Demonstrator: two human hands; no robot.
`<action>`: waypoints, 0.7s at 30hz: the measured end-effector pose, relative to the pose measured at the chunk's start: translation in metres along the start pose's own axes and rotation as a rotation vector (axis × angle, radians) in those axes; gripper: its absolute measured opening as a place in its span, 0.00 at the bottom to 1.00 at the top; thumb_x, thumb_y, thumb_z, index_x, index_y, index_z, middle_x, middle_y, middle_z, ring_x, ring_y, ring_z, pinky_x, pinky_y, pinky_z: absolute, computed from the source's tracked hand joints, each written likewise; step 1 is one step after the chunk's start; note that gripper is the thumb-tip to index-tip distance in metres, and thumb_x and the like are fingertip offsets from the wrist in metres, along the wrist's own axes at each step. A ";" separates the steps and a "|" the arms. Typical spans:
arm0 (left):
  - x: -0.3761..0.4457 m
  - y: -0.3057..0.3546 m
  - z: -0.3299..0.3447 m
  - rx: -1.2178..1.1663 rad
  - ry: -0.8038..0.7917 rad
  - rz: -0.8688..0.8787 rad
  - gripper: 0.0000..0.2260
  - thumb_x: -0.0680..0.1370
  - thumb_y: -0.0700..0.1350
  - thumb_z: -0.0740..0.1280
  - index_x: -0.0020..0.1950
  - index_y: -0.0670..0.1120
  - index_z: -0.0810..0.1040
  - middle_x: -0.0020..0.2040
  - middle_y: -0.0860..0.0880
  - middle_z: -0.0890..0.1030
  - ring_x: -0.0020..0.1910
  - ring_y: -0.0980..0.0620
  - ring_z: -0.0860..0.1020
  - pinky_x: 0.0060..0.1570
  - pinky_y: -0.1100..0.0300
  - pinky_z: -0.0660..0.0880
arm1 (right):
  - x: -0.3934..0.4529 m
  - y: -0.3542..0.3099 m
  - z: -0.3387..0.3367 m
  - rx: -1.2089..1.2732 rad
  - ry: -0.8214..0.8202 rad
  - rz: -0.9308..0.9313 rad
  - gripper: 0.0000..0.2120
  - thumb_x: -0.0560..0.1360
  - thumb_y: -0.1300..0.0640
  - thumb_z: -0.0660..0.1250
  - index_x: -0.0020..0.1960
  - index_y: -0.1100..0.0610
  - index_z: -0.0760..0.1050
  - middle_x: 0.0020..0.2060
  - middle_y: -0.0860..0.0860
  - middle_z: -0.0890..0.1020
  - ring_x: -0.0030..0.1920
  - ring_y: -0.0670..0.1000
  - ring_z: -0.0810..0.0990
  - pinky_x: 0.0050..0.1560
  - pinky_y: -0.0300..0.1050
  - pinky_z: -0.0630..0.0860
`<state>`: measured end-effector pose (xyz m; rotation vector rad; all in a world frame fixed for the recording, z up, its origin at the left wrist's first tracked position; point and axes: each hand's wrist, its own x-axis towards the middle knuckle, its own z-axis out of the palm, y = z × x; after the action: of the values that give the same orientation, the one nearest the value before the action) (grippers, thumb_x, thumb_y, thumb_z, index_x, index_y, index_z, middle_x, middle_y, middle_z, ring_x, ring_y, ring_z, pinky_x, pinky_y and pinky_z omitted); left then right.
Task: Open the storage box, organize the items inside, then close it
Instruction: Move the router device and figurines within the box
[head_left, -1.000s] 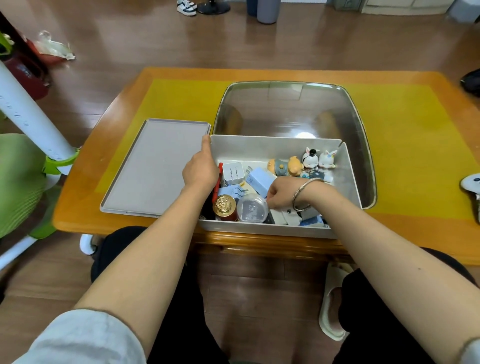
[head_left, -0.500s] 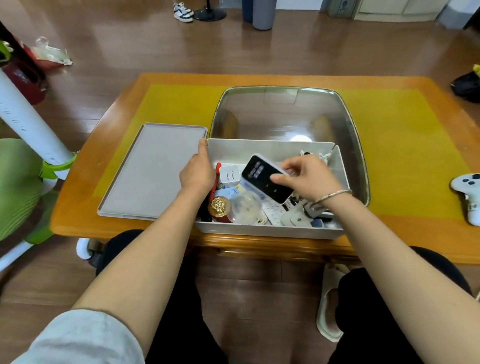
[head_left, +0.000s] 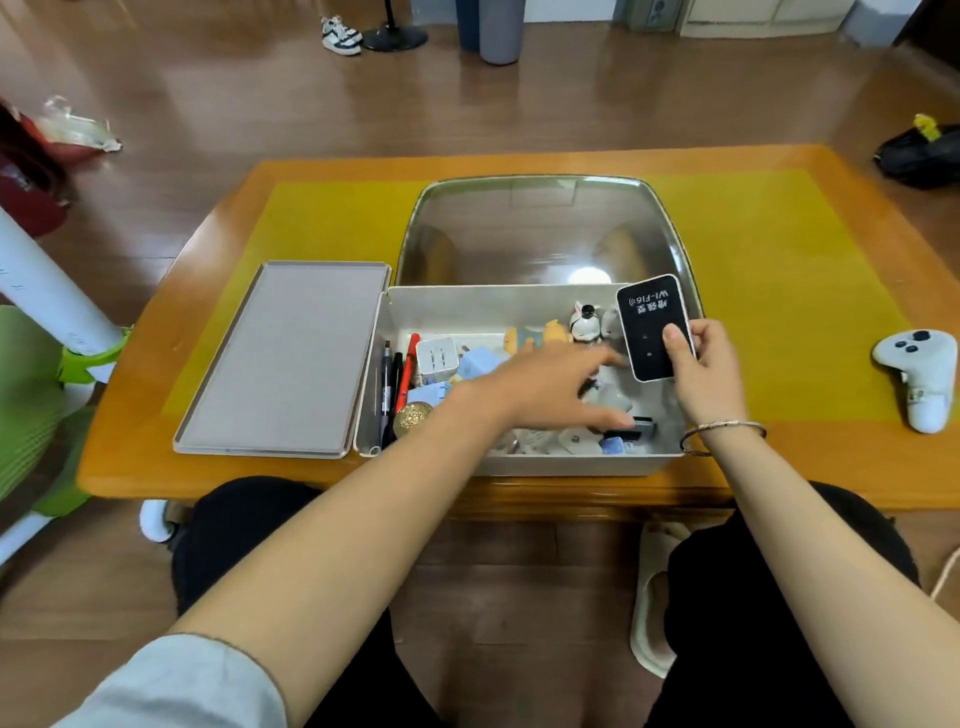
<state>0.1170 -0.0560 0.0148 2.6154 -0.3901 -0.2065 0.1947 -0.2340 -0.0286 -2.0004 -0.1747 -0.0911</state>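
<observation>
The grey storage box (head_left: 493, 304) stands open at the table's near edge, its flat lid (head_left: 285, 358) lying to its left. My right hand (head_left: 704, 371) grips a black flat device (head_left: 653, 326) with white lettering, held above the box's right end. My left hand (head_left: 550, 387) reaches across the inside of the box with fingers spread, over the small items there; it holds nothing that I can see. In the box lie pens (head_left: 397, 374) along the left wall, a white plug (head_left: 437, 356), a gold-topped jar (head_left: 413, 415) and small figurines (head_left: 587, 319) at the back.
A clear plastic tub (head_left: 540, 228) stands behind the box on the yellow mat (head_left: 779, 260). A white game controller (head_left: 919, 376) lies at the table's right. A green chair (head_left: 26, 405) is at my left, a slipper (head_left: 654, 597) on the floor.
My left hand left the box's left wall and reached into the box to the right. My right hand lifted the black device out and carried it to the right end.
</observation>
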 end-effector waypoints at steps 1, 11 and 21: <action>0.005 0.004 0.008 0.026 -0.087 -0.004 0.29 0.73 0.63 0.67 0.69 0.51 0.67 0.64 0.49 0.75 0.60 0.50 0.73 0.56 0.53 0.72 | 0.000 0.000 0.001 0.001 0.010 0.005 0.05 0.79 0.55 0.61 0.52 0.56 0.68 0.48 0.56 0.76 0.51 0.56 0.76 0.52 0.52 0.72; -0.015 -0.009 0.003 -0.456 0.264 -0.211 0.17 0.78 0.43 0.63 0.65 0.51 0.64 0.59 0.47 0.67 0.45 0.53 0.75 0.36 0.64 0.77 | -0.007 0.001 0.010 -0.058 0.035 -0.026 0.12 0.80 0.53 0.58 0.57 0.62 0.68 0.51 0.55 0.76 0.52 0.54 0.75 0.49 0.47 0.71; -0.034 -0.072 -0.046 0.394 0.102 -0.856 0.20 0.78 0.53 0.62 0.67 0.45 0.68 0.66 0.38 0.65 0.64 0.37 0.65 0.61 0.48 0.65 | -0.007 0.001 0.012 -0.131 0.027 -0.078 0.12 0.81 0.54 0.57 0.57 0.62 0.68 0.51 0.53 0.74 0.52 0.53 0.73 0.48 0.43 0.67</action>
<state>0.1115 0.0360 0.0226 2.9966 0.8264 -0.2904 0.1878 -0.2241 -0.0360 -2.1217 -0.2344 -0.1827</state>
